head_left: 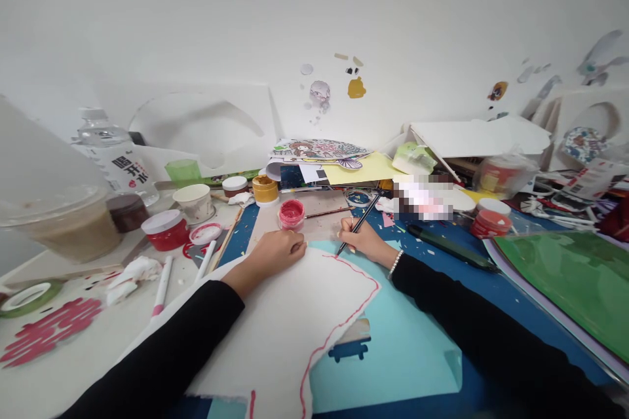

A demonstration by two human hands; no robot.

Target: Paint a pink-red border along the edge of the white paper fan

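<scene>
In my right hand (366,240) is a slim black paintbrush (361,219), gripped like a pen. Its tip touches the top edge of a large white sheet of paper (275,321), where a red painted line (339,326) runs along the wavy right edge. My left hand (278,253) lies on the upper part of this sheet with its fingers curled in, holding it down. Beneath the white sheet is a light blue sheet (407,353) with a cut-out hole. Just beyond my hands stands an open jar of red paint (291,215), with another brush (329,213) lying beside it.
At left are a water bottle (115,157), a lidded drink cup (69,226), a red paint jar (166,230), a paper cup (193,201) and markers (164,285). A yellow paint jar (265,190) stands behind. On the right lie a dark green case (449,247) and a green folder (574,281).
</scene>
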